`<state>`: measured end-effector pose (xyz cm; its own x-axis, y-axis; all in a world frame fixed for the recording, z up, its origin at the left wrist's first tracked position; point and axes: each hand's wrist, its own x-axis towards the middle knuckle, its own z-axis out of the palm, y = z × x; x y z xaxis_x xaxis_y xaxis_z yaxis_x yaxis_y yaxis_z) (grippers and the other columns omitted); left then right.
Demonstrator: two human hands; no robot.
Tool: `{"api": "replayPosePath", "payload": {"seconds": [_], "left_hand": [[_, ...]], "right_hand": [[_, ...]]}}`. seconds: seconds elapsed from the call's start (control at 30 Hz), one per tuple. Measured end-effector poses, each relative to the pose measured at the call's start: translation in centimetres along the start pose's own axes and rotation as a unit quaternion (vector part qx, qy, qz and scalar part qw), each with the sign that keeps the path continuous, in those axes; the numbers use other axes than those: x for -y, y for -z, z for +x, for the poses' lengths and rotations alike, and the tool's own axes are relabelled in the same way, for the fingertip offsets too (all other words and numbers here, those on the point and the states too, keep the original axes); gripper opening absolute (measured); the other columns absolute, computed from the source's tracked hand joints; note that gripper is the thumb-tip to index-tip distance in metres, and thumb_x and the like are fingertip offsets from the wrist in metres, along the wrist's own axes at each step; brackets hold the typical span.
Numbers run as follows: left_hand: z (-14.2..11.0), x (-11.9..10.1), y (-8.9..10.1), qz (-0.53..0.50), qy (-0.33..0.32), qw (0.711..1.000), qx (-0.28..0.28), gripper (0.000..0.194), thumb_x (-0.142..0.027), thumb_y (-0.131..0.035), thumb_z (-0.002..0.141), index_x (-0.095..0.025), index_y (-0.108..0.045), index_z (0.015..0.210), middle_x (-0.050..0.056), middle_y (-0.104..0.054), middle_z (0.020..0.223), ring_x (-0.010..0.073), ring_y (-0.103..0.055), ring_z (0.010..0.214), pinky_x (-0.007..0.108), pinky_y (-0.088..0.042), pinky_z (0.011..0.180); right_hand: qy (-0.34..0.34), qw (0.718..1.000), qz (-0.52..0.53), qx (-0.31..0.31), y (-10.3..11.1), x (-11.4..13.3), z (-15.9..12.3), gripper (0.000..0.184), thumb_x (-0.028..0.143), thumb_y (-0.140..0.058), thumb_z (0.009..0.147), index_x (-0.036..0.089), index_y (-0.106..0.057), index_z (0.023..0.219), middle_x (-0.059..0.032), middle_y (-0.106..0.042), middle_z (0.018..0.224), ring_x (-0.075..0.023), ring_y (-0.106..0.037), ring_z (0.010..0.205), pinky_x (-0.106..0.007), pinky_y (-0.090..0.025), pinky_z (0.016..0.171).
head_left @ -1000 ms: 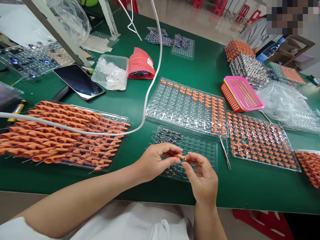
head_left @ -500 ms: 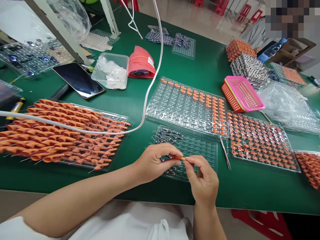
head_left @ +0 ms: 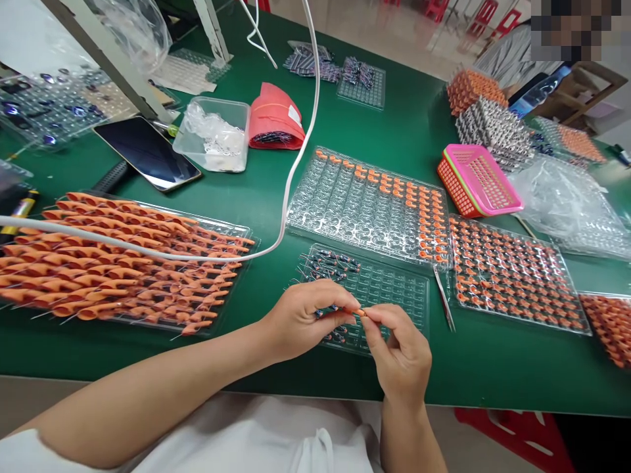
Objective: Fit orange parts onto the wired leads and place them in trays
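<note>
The small orange piece (head_left: 361, 313) is mostly hidden by the fingers: only a narrow, smooth-looking sliver shows, so its full shape cannot be made out. It is above the near half of the green desk (head_left: 493, 368), over a clear tray (head_left: 394, 289). The left hand (head_left: 305, 322) has its grip closed on one end, thumb and forefinger pinching it; the right hand (head_left: 401, 348) has its grip closed at the other end, also in a fingertip pinch. Whether a finer part sits between the right fingertips is too small to tell. The hands cover part of the clear tray, where dark little parts (head_left: 335, 259) with orange spots and thin wires lie toward its left side. Just beyond is a larger clear tray (head_left: 355, 210), partly filled with orange pieces. At the desk's left edge, a heap of orange pieces (head_left: 98, 256) with thin wires is cut off by the view and crossed by a white cable (head_left: 290, 190). A yellow-and-black marker (head_left: 20, 211) is cut off there too. A white label (head_left: 294, 115) on a red bundle (head_left: 273, 118) is too small to read. Near the far right corner, a person's striped clothing (head_left: 503, 62) is partly hidden.
</note>
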<state>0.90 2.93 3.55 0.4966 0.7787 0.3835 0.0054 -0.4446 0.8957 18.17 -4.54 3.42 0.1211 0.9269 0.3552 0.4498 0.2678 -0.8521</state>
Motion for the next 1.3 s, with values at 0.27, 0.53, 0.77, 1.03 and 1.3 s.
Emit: {"api": "replayPosePath", "payload": {"seconds": [0.27,0.53,0.77,1.03,1.3], "left_hand": [[-0.11,0.01,0.00,0.005,-0.021,1.000,-0.001,0.017,-0.008,-0.069,0.084,-0.017,-0.072,0.098,0.005,-0.075,0.088,0.0156,-0.069,0.083,0.025,-0.057,0.077],[-0.17,0.16,-0.05,0.012,-0.026,1.000,-0.002,0.018,-0.008,-0.069,0.084,-0.017,-0.072,0.099,0.004,-0.075,0.089,0.0148,-0.070,0.084,0.025,-0.056,0.078],[-0.24,0.12,-0.06,0.032,-0.008,0.999,0.005,0.019,-0.013,-0.072,0.084,-0.016,-0.070,0.103,0.005,-0.074,0.089,0.0150,-0.069,0.083,0.024,-0.055,0.077],[-0.35,0.12,0.29,0.124,-0.031,0.992,-0.004,0.017,-0.024,-0.071,0.087,-0.016,-0.066,0.100,0.005,-0.072,0.087,0.0167,-0.066,0.080,0.028,-0.052,0.075],[-0.42,0.08,0.31,0.183,-0.070,0.980,0.030,0.010,-0.017,-0.053,0.095,-0.014,-0.063,0.098,0.007,-0.069,0.084,0.0174,-0.061,0.077,0.029,-0.050,0.071]], "right_hand": [[0.016,1.000,-0.011,-0.012,-0.08,-0.09,-0.12,0.030,0.002,-0.066,0.082,0.025,-0.068,0.101,-0.0013,-0.070,0.090,-0.0162,-0.066,0.080,-0.028,-0.054,0.064],[0.028,0.999,-0.026,-0.010,0.03,-0.19,-0.11,0.031,0.001,-0.067,0.081,0.025,-0.067,0.101,-0.0013,-0.070,0.089,-0.0156,-0.065,0.079,-0.027,-0.053,0.062],[-0.009,1.000,-0.022,-0.007,-0.05,-0.06,-0.10,0.019,0.006,-0.063,0.085,0.023,-0.065,0.095,-0.0011,-0.067,0.086,-0.0147,-0.063,0.078,-0.027,-0.051,0.067],[-0.084,0.995,-0.046,-0.033,0.05,-0.30,-0.17,0.009,0.019,-0.058,0.090,0.020,-0.059,0.081,0.0004,-0.057,0.075,-0.0134,-0.054,0.069,-0.026,-0.043,0.062],[-0.084,0.994,-0.072,-0.015,-0.02,-0.18,0.10,0.011,0.019,-0.056,0.090,0.021,-0.058,0.079,0.0018,-0.056,0.073,-0.0126,-0.052,0.067,-0.025,-0.043,0.062]]}}
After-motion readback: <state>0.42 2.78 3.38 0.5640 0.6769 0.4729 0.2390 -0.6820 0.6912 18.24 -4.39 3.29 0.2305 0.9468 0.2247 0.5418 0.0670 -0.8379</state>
